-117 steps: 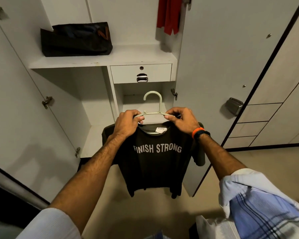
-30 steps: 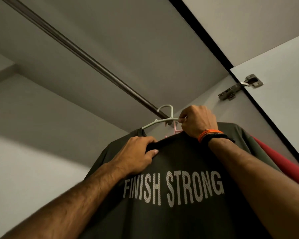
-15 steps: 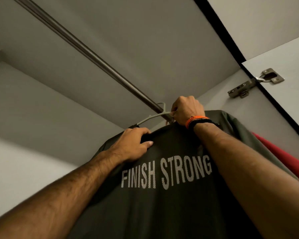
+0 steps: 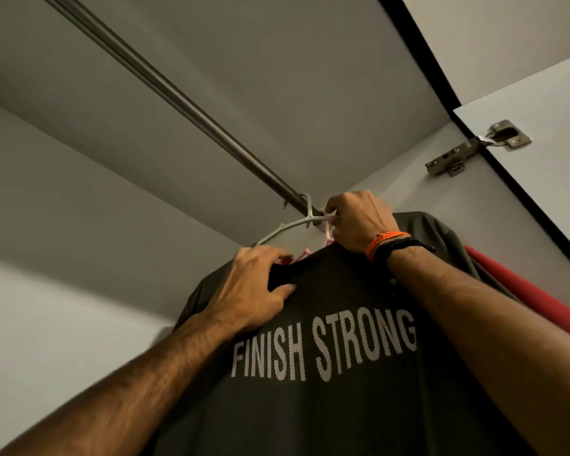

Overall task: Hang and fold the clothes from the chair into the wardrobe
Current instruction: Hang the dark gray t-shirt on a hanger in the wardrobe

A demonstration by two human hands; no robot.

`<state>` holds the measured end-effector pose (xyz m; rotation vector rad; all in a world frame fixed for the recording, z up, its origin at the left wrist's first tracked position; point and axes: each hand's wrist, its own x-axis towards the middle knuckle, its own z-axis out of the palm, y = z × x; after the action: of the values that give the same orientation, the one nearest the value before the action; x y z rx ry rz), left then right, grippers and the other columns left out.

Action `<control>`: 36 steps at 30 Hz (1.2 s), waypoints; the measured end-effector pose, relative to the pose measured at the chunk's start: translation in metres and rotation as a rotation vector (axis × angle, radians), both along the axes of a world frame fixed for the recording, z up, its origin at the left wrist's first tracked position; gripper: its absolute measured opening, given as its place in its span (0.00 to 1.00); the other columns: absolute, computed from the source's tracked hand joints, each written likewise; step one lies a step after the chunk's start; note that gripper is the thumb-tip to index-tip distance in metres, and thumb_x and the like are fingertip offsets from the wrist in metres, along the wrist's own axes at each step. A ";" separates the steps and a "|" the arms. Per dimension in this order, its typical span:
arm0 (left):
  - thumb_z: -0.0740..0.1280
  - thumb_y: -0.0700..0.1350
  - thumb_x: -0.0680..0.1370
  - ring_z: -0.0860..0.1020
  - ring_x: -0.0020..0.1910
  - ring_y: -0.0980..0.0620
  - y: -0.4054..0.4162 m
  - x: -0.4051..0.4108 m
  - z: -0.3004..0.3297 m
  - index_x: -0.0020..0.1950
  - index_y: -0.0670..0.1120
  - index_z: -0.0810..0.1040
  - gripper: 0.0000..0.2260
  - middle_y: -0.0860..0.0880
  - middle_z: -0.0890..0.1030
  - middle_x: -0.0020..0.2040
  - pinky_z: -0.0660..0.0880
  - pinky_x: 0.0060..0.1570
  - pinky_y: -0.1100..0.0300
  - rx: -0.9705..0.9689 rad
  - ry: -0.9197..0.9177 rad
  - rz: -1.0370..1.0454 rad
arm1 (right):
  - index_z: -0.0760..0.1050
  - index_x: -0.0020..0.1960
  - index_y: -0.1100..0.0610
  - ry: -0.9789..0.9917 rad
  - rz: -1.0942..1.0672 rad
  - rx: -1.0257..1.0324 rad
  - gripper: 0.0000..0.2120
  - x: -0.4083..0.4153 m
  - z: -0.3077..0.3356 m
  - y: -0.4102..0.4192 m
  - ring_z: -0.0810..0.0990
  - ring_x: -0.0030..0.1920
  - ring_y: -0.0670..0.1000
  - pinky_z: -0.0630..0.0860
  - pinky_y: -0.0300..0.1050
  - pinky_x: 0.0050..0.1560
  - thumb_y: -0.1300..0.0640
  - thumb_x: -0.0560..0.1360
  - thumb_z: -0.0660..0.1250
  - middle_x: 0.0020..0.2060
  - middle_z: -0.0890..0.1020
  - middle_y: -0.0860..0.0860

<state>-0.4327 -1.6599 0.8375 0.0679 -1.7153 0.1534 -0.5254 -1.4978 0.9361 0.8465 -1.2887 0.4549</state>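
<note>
Right hand (image 4: 359, 222) up at the rail, fingers curled round the pale hanger (image 4: 288, 227) just beside its hook, which sits over the dark metal rail (image 4: 191, 108). Left hand (image 4: 255, 287) grips the neckline of the dark T-shirt (image 4: 326, 406), thumb pressed on the front, fingers tucked behind the collar. The shirt, reading FINISH STRONG, hangs from that hanger inside the wardrobe. A pink hanger (image 4: 305, 255) peeks out behind the collar, a red garment (image 4: 520, 291) hangs to the right, and a door hinge (image 4: 474, 148) sits above it.
</note>
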 end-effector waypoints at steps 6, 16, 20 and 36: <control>0.72 0.50 0.75 0.65 0.71 0.49 -0.002 -0.011 -0.019 0.76 0.48 0.59 0.34 0.46 0.62 0.74 0.66 0.66 0.58 0.217 0.185 -0.047 | 0.81 0.59 0.55 0.028 -0.012 -0.005 0.11 -0.004 -0.005 0.001 0.74 0.43 0.51 0.72 0.44 0.40 0.56 0.79 0.64 0.49 0.80 0.56; 0.64 0.54 0.81 0.68 0.71 0.50 0.014 -0.021 -0.017 0.76 0.47 0.63 0.26 0.47 0.68 0.74 0.68 0.68 0.55 0.239 -0.263 0.038 | 0.79 0.60 0.58 0.002 -0.105 0.012 0.12 -0.011 -0.011 0.003 0.77 0.50 0.56 0.75 0.53 0.55 0.58 0.81 0.61 0.49 0.78 0.56; 0.64 0.55 0.80 0.71 0.68 0.51 0.020 -0.013 -0.019 0.75 0.48 0.65 0.25 0.47 0.69 0.72 0.71 0.66 0.56 0.256 -0.263 0.067 | 0.76 0.63 0.54 0.039 -0.120 0.047 0.15 -0.006 -0.020 0.006 0.72 0.59 0.56 0.67 0.55 0.61 0.53 0.77 0.64 0.56 0.74 0.54; 0.68 0.59 0.76 0.72 0.69 0.46 0.065 0.055 -0.082 0.75 0.48 0.65 0.31 0.45 0.72 0.71 0.73 0.65 0.49 0.364 -0.115 0.077 | 0.74 0.64 0.56 -0.077 0.246 0.145 0.20 0.042 -0.113 0.042 0.73 0.61 0.54 0.74 0.49 0.60 0.49 0.76 0.68 0.61 0.75 0.53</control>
<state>-0.3775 -1.5950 0.7553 0.4008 -1.8395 -0.1024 -0.4836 -1.4553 0.8232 1.1260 -1.3052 0.5987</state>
